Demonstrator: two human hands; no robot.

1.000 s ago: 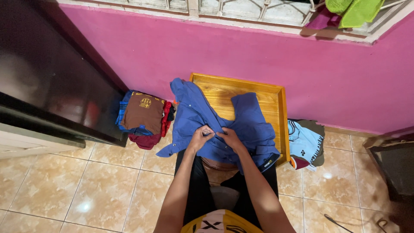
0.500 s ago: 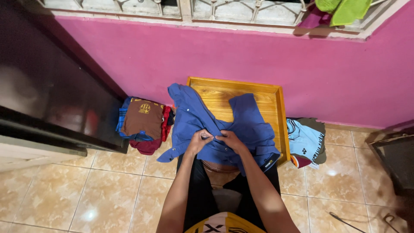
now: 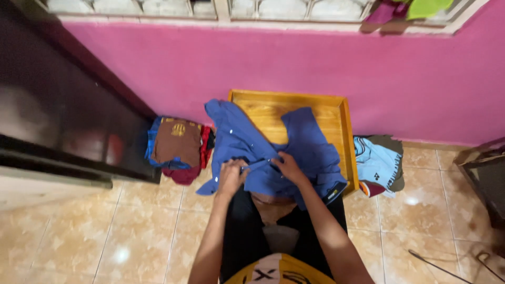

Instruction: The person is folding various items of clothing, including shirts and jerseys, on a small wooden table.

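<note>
The head view looks straight down on one blue shirt (image 3: 273,152) spread over one wooden tray-like worktop (image 3: 344,121) that stands against a pink wall (image 3: 294,68). The shirt lies across the near part of the worktop, one sleeve reaching far left past the worktop's corner, its near hem hanging toward the person's lap.

Two piles of clothes lie on the tiled floor (image 3: 79,236). The left pile (image 3: 179,144) sits just beside the worktop, a brown folded garment on top with blue and red cloth under it. The right pile (image 3: 379,163) lies just beside the worktop's right edge, with a light blue garment on top. One dark cabinet (image 3: 63,121) fills the far left side.

Two hands work at the middle of the shirt. The left hand (image 3: 231,176) is curled shut, pinching the shirt's front edge, knuckles up. The right hand (image 3: 286,167) is also closed on the cloth just beside it, fingers bent inward toward the left hand. The two hands are nearly touching at the shirt's front strip. Both forearms reach up from the near edge of the view and converge toward the shirt, bare to the elbow.
</note>
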